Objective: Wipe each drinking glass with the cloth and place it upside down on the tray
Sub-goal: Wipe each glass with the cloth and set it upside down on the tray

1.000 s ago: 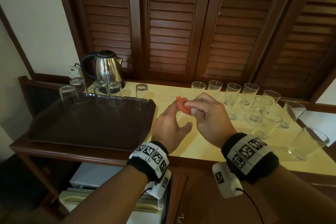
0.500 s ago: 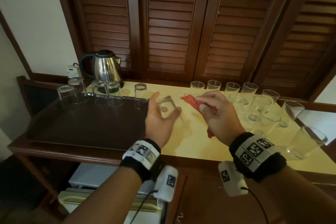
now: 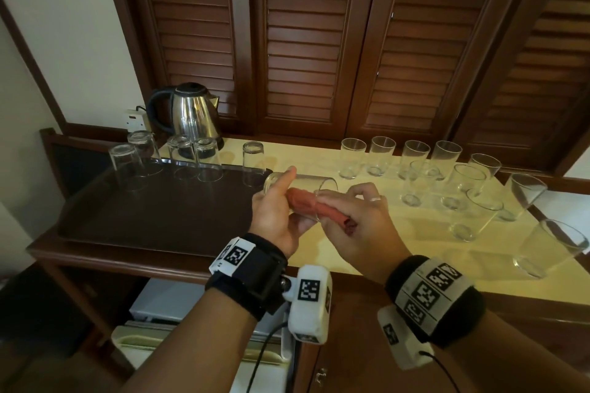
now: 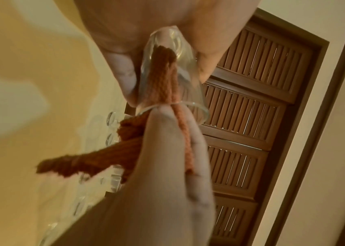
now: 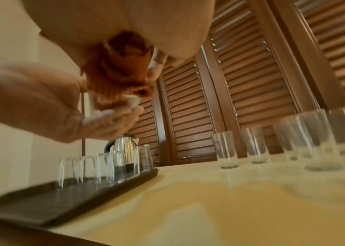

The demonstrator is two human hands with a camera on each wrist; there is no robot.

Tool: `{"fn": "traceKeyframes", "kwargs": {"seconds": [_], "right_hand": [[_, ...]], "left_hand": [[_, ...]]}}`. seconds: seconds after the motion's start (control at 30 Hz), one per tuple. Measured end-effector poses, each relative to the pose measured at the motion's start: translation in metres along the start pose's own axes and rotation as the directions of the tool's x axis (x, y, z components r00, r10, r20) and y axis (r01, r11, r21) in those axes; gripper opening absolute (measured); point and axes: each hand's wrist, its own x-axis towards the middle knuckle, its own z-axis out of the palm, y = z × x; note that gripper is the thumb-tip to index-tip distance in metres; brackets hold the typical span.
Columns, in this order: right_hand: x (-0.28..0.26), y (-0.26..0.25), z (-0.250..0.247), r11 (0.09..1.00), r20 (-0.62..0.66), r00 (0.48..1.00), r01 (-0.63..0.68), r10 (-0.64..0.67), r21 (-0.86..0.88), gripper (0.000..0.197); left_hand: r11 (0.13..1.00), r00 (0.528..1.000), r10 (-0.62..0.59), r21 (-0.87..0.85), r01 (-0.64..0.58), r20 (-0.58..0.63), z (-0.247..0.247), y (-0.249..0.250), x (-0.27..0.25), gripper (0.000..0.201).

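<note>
So the glass (image 3: pixel 300 190) being worked on is lying sideways in the air, just off the right edge of the tray (image 3: pixel 153 220), above the yellow counter (image 3: pixel 351 252). Clear, smooth, slightly tapered tumbler, open mouth pointing right, thick base to the left. The left hand (image 3: pixel 277 217) has it wrapped: fingers on the far side, thumb on the near side, base end tucked toward the palm. From the left wrist cam you can see the fingertips (image 4: pixel 125 79) pressed flat against the glass wall.

The cloth (image 3: pixel 314 207) is a reddish-orange knit thing with a ribbed weave, bunched into a roll and stuffed inside the glass almost to the bottom. The right hand (image 3: pixel 360 226) is pinching the cloth right at the rim, fingers curled tight around it, and a ragged tail of it hangs out past the hand.

Tray is dark brown, flat, low lip, matte. Five glasses stand upside down along its back edge, e.g. the rightmost one (image 3: pixel 253 163). On the right of the counter there's a cluster of upright glasses (image 3: pixel 415 166) of the same kind, roughly in two rows, mouths up.

Behind the tray sits a shiny steel kettle (image 3: pixel 191 115) with a black handle, and the wall behind is dark wooden louvered doors (image 3: pixel 319 41).
</note>
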Motion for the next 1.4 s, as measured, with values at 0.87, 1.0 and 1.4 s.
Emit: {"fn": "traceKeyframes", "kwargs": {"seconds": [0.87,1.0,1.4], "right_hand": [[0.006,-0.010,-0.013,0.806,0.414,0.898,-0.354,0.150,0.475,0.056],[0.005,-0.013,-0.008,0.995,0.368,0.930,-0.041,0.004,0.093,0.075],[0.005,-0.019,-0.010,0.980,0.346,0.938,-0.093,0.027,0.174,0.068]], "left_hand": [[0.895,0.978,0.172,0.397,-0.205,0.116,0.011,-0.008,-0.027,0.041],[0.902,0.987,0.143,0.401,-0.160,0.070,0.011,-0.002,-0.023,0.047],[0.895,0.974,0.191,0.387,-0.223,0.120,0.017,-0.004,-0.033,0.047]]}}
